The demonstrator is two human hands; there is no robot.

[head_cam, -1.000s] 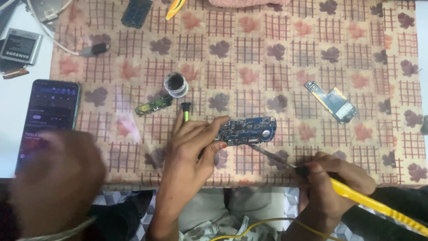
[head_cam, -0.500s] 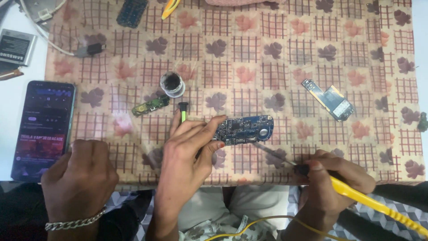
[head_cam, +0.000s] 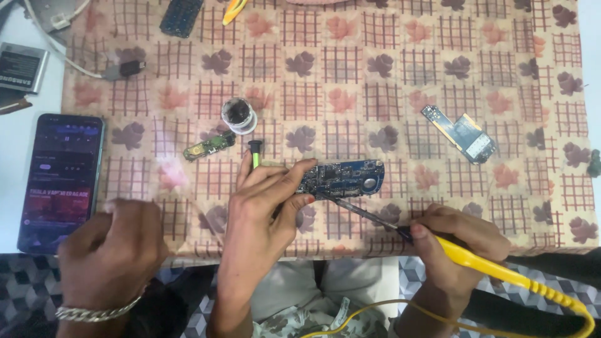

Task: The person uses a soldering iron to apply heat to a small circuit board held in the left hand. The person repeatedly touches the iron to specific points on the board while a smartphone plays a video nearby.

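Observation:
My left hand (head_cam: 263,206) rests on the patterned cloth (head_cam: 350,69) and pinches the left end of a blue circuit board (head_cam: 347,177), holding it flat. My right hand (head_cam: 457,244) grips a yellow-handled soldering iron (head_cam: 501,275). Its thin metal tip touches the board's lower left edge, close to my left fingertips. A short green-handled tool (head_cam: 255,153) lies just above my left hand.
Another person's hand (head_cam: 113,256) with a metal bracelet lies beside a lit smartphone (head_cam: 61,181) at the left. A small green board (head_cam: 210,146), a round flux pot (head_cam: 238,115), a second phone board (head_cam: 466,133), a battery (head_cam: 22,66) and a cable (head_cam: 81,69) lie around.
The other person's hand has slid right, off the lower part of the smartphone. My hands, the board and the iron have hardly moved.

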